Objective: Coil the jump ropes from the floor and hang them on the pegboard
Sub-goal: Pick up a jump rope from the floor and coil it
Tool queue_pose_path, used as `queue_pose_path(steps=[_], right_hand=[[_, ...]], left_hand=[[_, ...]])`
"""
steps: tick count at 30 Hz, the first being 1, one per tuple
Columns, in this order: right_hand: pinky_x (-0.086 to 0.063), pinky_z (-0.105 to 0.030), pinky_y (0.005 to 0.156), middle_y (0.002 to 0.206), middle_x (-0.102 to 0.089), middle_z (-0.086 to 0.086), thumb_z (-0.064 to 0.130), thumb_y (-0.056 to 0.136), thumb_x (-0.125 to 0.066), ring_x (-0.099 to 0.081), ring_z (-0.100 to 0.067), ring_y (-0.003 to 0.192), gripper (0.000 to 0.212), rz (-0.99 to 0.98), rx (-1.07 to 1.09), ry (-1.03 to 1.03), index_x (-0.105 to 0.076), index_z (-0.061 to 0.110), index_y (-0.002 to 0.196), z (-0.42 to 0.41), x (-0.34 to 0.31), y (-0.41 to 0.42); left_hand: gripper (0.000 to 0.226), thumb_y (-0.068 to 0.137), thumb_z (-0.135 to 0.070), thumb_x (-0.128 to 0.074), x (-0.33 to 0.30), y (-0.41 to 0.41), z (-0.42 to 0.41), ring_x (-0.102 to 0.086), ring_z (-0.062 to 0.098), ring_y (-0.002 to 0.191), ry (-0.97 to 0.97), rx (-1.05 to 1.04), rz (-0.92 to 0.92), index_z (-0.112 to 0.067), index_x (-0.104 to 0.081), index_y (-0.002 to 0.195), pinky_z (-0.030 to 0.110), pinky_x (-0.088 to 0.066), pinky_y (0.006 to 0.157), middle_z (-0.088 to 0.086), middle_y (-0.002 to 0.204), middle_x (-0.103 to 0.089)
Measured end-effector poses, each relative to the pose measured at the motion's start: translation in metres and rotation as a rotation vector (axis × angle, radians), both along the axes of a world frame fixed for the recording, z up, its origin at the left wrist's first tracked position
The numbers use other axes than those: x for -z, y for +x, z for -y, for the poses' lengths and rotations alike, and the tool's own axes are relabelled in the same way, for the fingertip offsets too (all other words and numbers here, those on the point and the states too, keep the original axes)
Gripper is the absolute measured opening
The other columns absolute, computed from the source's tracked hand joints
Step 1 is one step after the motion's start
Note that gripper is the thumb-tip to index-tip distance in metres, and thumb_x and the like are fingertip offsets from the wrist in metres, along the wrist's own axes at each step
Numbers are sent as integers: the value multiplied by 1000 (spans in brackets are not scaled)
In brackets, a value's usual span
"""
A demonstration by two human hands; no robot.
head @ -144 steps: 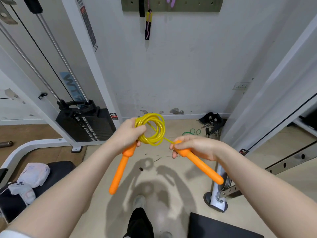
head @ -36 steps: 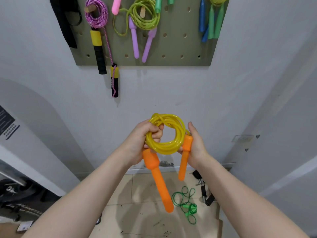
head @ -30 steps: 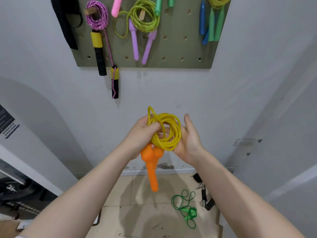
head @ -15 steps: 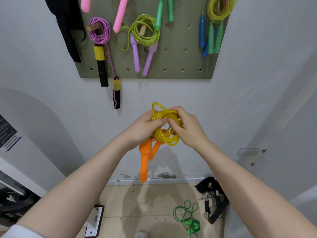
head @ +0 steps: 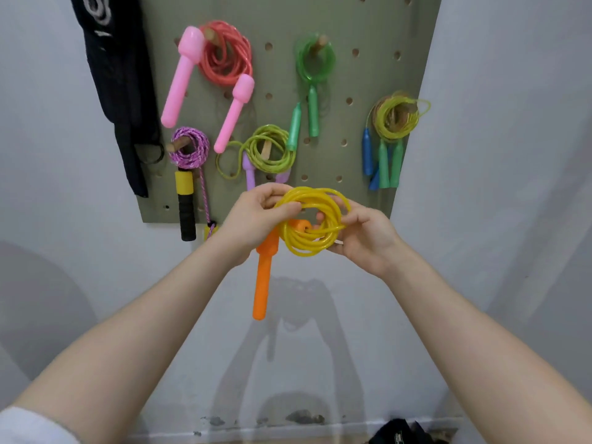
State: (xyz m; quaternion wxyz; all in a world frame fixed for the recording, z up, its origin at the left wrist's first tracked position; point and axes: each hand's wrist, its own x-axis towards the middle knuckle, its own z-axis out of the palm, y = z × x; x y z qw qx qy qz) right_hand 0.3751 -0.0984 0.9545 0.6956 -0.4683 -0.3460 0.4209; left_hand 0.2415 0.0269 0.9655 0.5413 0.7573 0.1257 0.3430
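Observation:
I hold a coiled yellow jump rope [head: 310, 244] with orange handles in front of the lower edge of the olive pegboard [head: 365, 24]. My left hand [head: 256, 219] pinches the coil's upper left side. My right hand [head: 365, 235] grips the coil's right side, fingers through the loop. One orange handle [head: 263, 283] hangs straight down below the coil. The end of the other handle [head: 300, 226] pokes through the coil's middle.
Several coiled ropes hang on the pegboard's pegs: a red rope with pink handles [head: 226, 56], a green one [head: 315, 62], a lime one with purple handles [head: 270, 152], a purple braided one [head: 189, 149], a yellow-green one [head: 395, 118]. A black strap [head: 120, 75] hangs at the left.
My view has tilted up toward the pegboard and the floor has dropped out of sight. Both hands lifted the coil higher, and one handle now sits through the coil.

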Motion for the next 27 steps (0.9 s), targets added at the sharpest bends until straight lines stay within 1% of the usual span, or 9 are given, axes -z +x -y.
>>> queue_pose_path(steps=[3, 5, 7, 10, 13, 17, 21, 24, 27], right_hand=[[-45, -42, 87, 79, -60, -2, 13, 82, -46, -59, -21, 78, 31, 18, -17, 63, -58, 18, 110, -18, -22, 8], [-48, -38, 80, 79, -59, -2, 13, 90, -46, -60, -20, 77, 27, 79, 50, 116, -55, 18, 115, -32, -38, 13], [-49, -32, 71, 78, -60, -2, 14, 93, -45, -61, -17, 73, 21, 106, 142, 190, -53, 17, 112, -43, -59, 17], [-53, -26, 59, 75, -59, -4, 19, 97, -43, -60, -13, 62, 18, 180, 236, 304, -52, 14, 112, -54, -97, 25], [-53, -25, 54, 68, -60, -3, 22, 98, -41, -58, -11, 54, 17, 336, 323, 371, -55, 16, 105, -57, -133, 34], [-51, -26, 49, 68, -57, -7, 22, 100, -37, -53, -11, 48, 19, 505, 418, 446, -55, 16, 97, -53, -177, 47], [-50, -27, 47, 72, -59, -8, 22, 101, -36, -54, -10, 49, 18, 675, 615, 467, -53, 19, 94, -45, -214, 68], [-48, -22, 46, 75, -60, -7, 21, 102, -32, -55, -8, 51, 19, 810, 748, 462, -50, 22, 97, -38, -236, 86], [-47, -19, 47, 81, -60, -4, 20, 102, -31, -57, -5, 56, 19, 886, 826, 493, -49, 19, 103, -28, -255, 104]], left_hand=[[32, 84, -9, -66, -18, 18, -20, -62, 11, 68, -81, -33, 85, -13, -53, 114, 20, -52, 61, 11, 88, -65], [33, 85, -6, -64, -33, 30, -32, -61, 5, 63, -73, -19, 119, -12, -52, 115, 14, -47, 52, 10, 86, -64], [30, 85, -5, -63, -54, 40, -41, -59, -2, 56, -36, -3, 151, -10, -52, 113, 10, -41, 48, 5, 80, -63], [24, 86, -9, -64, -94, 49, -50, -55, -2, 48, 7, 43, 208, -11, -53, 107, 11, -39, 44, -3, 65, -63], [23, 86, -12, -64, -131, 54, -49, -54, 3, 51, 86, 79, 240, -10, -54, 107, 16, -42, 48, -2, 64, -59], [20, 85, -16, -65, -173, 67, -41, -57, 19, 70, 189, 168, 251, -15, -54, 102, 27, -49, 58, 14, 81, -60], [19, 87, -19, -65, -212, 93, -34, -60, 16, 73, 254, 222, 255, -19, -53, 101, 32, -57, 66, 17, 91, -62], [23, 87, -19, -65, -239, 116, -28, -63, 16, 73, 271, 262, 245, -16, -53, 106, 40, -57, 72, 13, 93, -65], [28, 87, -18, -65, -262, 138, -23, -65, 14, 74, 301, 335, 242, -16, -51, 111, 35, -59, 72, 11, 97, -67]])
